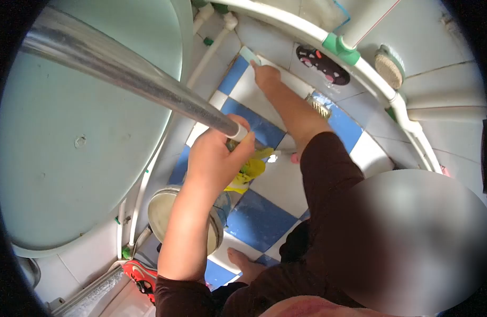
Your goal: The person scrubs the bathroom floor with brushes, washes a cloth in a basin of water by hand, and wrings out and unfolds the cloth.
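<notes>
My left hand [217, 156] is closed around the lower end of a shiny metal pole [148, 82], which slants in from the upper left. A crumpled yellow piece [249, 171] lies just beyond that hand; whether it is a bag or a cloth I cannot tell. My right hand [267, 77] reaches down to the far floor corner. Its fingers are closed on a pale blue, flat piece [249, 55] held against the tiles, with its kind unclear. Below my left forearm stands a round whitish bucket [164, 207], partly hidden by the arm.
A large pale green rounded surface [79, 174] fills the left. White pipes [280, 16] with green joints run along the walls. A metal grate [318, 105], a black patterned slipper [323, 64], a brush [390, 66], a red shoe [140, 272] and a bare foot [246, 264] surround the blue-and-white tiles.
</notes>
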{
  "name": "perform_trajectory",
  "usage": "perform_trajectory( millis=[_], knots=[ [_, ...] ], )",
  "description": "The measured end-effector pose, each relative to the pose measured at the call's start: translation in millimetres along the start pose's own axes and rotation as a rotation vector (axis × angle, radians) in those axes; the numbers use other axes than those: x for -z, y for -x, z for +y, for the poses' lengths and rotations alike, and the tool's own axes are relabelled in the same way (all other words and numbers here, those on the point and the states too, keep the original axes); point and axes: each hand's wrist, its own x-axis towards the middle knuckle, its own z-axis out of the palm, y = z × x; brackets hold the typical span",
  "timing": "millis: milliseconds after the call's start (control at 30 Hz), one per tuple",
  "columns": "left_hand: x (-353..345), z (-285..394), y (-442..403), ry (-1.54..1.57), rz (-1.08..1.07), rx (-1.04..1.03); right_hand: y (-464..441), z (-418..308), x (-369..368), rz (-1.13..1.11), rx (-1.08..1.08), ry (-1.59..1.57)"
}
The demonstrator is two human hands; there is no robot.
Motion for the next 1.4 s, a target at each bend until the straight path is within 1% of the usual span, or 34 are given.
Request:
perform_trajectory(
  millis=[67, 167, 200, 267, 333, 367, 400, 467, 500, 533, 567, 600, 667, 700, 733, 833, 867, 933, 1000, 1033, 1067, 1167, 1233, 1300, 1367, 1400],
  knots=[
    [-0.4, 1.3, 2.7, 0.043, -0.052, 0.053, 25.3, 16.6, -6.2, -0.028, -0.047, -0.009],
    [-1.8, -6.2, 2.6, 0.029, -0.005, -0.016, 63.6, 50.1, -10.6, -0.027, -0.069, -0.003],
    [0.6, -4.7, 1.4, 0.027, -0.018, 0.003, 66.6, 62.9, -10.8, -0.046, -0.044, 0.015],
    [0.6, -1.0, 3.2, 0.031, -0.05, 0.057, 52.5, 67.1, -18.1, -0.001, 0.026, 0.086],
    [0.8, 3.1, 3.5, 0.031, -0.059, 0.072, 0.3, 39.8, -20.7, 0.146, 0.127, 0.195],
    [0.9, 2.6, 2.6, 0.027, -0.061, 0.08, -4.2, 27.5, -10.8, 0.128, 0.11, 0.181],
    [-3.5, -5.5, 2.8, 0.048, -0.024, 0.037, -1.1, 16.6, 1.8, 0.098, 0.089, 0.16],
    [-8.4, -8.9, 7.3, 0.045, -0.012, 0.009, 28.3, 29.1, -7.0, 0.046, 0.06, 0.185],
    [-3.3, -5.6, -0.7, 0.034, -0.003, -0.045, 62.8, 68.4, -2.0, 0.019, -0.024, 0.132],
    [-0.2, -2.6, -1.4, 0.035, -0.051, -0.023, 113.4, 107.7, -10.5, -0.036, -0.098, 0.078],
    [0.2, -4.7, -1.9, 0.04, -0.047, -0.037, 149.0, 126.7, -4.6, -0.053, -0.141, 0.075],
    [-1.0, -9.1, -1.7, 0.045, -0.04, -0.051, 168.2, 135.0, 3.4, -0.07, -0.179, 0.074],
    [-4.3, -10.5, -3.0, 0.057, -0.029, -0.058, 152.6, 137.2, -5.8, -0.038, -0.139, 0.064],
    [-5.4, -9.1, -2.3, 0.062, -0.022, -0.045, 140.0, 134.1, -9.5, -0.029, -0.114, 0.062],
    [-6.6, -7.8, -1.8, 0.067, -0.008, -0.03, 117.1, 110.8, 0.2, -0.041, -0.059, 0.094],
    [-9.3, -0.8, 0.1, 0.138, 0.002, 0.024, 4.8, 48.2, -17.3, -0.003, -0.084, -0.08],
    [-10.6, -1.3, -1.1, 0.109, 0.009, 0.034, -1.5, 29.8, -11.3, 0.124, 0.042, 0.114],
    [-7.8, -0.1, -0.2, 0.041, 0.001, 0.062, 30.0, 28.5, -14.5, 0.041, 0.033, 0.035],
    [-7.1, -6.2, -0.4, 0.047, 0.001, -0.023, 69.2, 39.8, -6.2, -0.017, -0.019, 0.0],
    [-5.7, -8.8, 0.1, 0.049, 0.002, -0.065, 97.4, 56.6, -6.2, -0.055, -0.062, 0.005],
    [-3.8, -7.7, 1.6, -0.037, 0.014, -0.062, 106.7, 63.5, -3.7, -0.09, -0.102, 0.012],
    [-2.1, -5.6, 3.9, 0.058, -0.058, -0.001, 59.8, 73.2, -25.9, 0.015, 0.018, 0.069],
    [-6.1, -12.3, 3.2, 0.036, -0.02, -0.045, 37.8, 36.7, 1.3, -0.044, 0.058, -0.017],
    [-8.3, -13.8, 4.2, 0.032, 0.007, -0.076, 20.4, -5.7, -7.8, 0.006, 0.011, -0.233],
    [-7.8, -7.7, 5.0, 0.006, 0.01, -0.052, 2.0, -31.3, -59.6, 0.136, -0.025, -0.322],
    [-5.9, -4.8, 3.3, -0.01, 0.015, -0.05, 21.0, -29.5, -51.2, 0.157, 0.061, -0.294]
  ],
)
